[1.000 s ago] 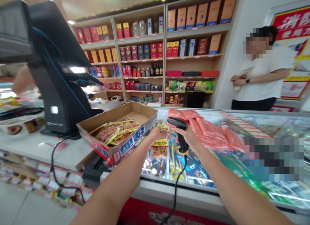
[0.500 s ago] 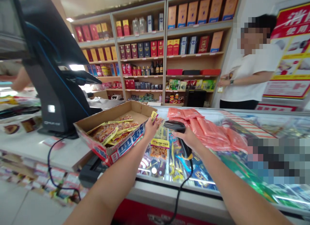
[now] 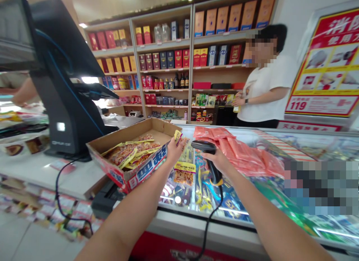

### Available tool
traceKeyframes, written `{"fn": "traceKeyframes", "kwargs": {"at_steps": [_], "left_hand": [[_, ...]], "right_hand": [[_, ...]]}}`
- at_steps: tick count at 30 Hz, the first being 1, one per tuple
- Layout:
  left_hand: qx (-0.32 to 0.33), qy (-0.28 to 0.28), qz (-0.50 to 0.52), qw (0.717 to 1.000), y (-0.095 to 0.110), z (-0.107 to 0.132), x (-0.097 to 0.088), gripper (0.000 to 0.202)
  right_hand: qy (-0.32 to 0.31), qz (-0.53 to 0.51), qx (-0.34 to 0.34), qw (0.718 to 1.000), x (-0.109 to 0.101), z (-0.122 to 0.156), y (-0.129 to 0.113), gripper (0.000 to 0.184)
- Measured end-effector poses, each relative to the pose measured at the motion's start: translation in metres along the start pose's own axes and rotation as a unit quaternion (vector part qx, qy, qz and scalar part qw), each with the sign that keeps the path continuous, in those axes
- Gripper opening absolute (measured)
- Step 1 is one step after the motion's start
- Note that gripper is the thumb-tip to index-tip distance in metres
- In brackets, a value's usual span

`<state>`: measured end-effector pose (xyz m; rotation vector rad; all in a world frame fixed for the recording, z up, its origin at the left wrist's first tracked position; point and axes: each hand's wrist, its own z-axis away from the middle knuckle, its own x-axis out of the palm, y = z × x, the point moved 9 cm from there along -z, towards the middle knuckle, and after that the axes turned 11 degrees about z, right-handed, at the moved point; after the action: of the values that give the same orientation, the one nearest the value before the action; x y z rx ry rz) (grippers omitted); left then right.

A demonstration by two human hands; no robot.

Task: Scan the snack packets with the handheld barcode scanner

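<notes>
A small yellow-topped snack packet is gripped in my left hand, just beyond the right side of an open cardboard box. Inside the box lie several similar snack packets. My right hand is wrapped round a black barcode scanner, whose head points left toward the held packet. The scanner's cord runs down over the counter's front edge. Another snack packet lies flat on the glass counter between my forearms.
Orange-pink packets are piled on the counter at right. A black point-of-sale terminal stands at left, its cable hanging below the box. Across the counter a person in a white shirt stands before shelves of boxed goods.
The person in the white shirt has moved to the left, uncovering more of the red wall poster. My hands, the scanner and the held packet are nearly unmoved.
</notes>
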<state>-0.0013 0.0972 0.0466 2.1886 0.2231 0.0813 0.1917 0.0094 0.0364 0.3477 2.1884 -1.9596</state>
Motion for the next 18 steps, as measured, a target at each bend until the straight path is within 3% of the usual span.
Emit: {"fn": "traceKeyframes", "kwargs": {"at_steps": [10,14,18], "left_hand": [[-0.009,-0.016,0.003,1.000,0.000,0.003,0.003,0.017],[-0.002,-0.006,-0.058,0.998,0.021,0.006,0.000,0.013],[0.003,0.015,-0.093,0.996,0.060,0.002,-0.012,0.017]], "right_hand": [[-0.009,-0.004,-0.002,1.000,0.002,0.001,0.000,0.019],[0.003,-0.056,-0.016,0.998,0.004,0.001,-0.007,0.021],[0.011,-0.086,0.003,0.996,0.013,0.000,-0.022,0.022]]}}
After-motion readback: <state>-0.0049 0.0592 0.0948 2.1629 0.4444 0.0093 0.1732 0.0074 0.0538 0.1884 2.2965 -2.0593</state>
